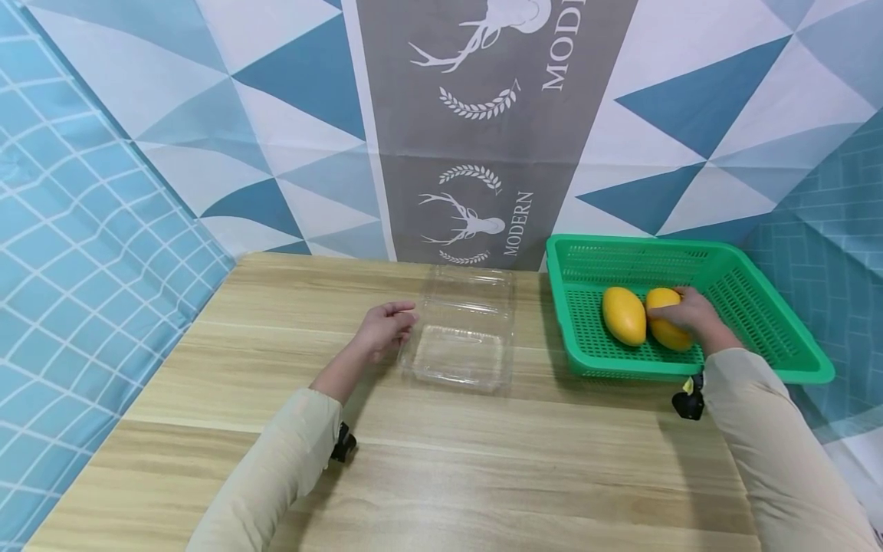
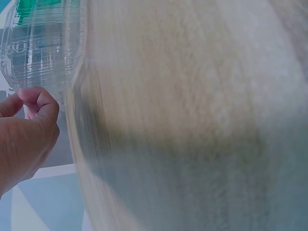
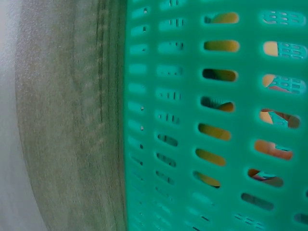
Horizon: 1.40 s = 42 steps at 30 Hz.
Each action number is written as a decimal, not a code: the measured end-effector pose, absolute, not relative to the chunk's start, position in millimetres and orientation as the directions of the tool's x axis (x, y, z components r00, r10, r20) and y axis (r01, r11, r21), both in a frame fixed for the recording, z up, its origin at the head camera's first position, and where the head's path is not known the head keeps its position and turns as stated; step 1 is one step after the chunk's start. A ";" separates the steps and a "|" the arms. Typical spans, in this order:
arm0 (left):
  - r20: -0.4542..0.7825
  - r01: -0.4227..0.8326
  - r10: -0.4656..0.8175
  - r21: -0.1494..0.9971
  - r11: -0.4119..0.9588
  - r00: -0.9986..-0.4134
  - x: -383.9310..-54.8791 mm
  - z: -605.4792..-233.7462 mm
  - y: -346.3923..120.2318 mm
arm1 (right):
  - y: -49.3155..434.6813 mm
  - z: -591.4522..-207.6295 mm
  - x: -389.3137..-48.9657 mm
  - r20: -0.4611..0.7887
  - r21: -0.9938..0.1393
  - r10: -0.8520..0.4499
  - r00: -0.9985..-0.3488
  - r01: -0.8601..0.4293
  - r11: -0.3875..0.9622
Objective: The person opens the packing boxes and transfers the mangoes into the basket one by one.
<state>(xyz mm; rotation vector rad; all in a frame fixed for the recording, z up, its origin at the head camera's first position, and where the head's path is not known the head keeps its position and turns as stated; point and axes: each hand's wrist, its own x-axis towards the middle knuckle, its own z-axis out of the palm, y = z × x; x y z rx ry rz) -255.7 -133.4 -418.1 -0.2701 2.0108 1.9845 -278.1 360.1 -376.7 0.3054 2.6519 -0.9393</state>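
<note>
A clear plastic clamshell box (image 1: 461, 353) lies unfolded on the table, its lid toward the wall. My left hand (image 1: 386, 328) is at the box's left edge; in the left wrist view the thumb and a curled finger (image 2: 43, 98) pinch at the rim of the box (image 2: 45, 53). Over in the green plastic basket (image 1: 697, 374), my right hand (image 1: 693, 313) grips a yellow mango (image 1: 672, 336) from above. A second mango (image 1: 624, 316) lies just left of it. Through the slots of the basket wall (image 3: 187, 120), the right wrist view catches only bits of mango and hand.
The wooden table (image 1: 483, 475) ends at a patterned wall covering (image 1: 310, 138) at the back. Blue grid cloth (image 1: 83, 245) hangs along the left side. The basket stands at the back right, its right end reaching past the table's edge.
</note>
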 end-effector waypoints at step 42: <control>-0.337 -0.336 0.078 0.941 0.028 -0.938 -255.5 -419.6 -132.2 | 361.2 -373.1 -273.5 -0.352 -0.559 0.168 -0.921 0.351 0.751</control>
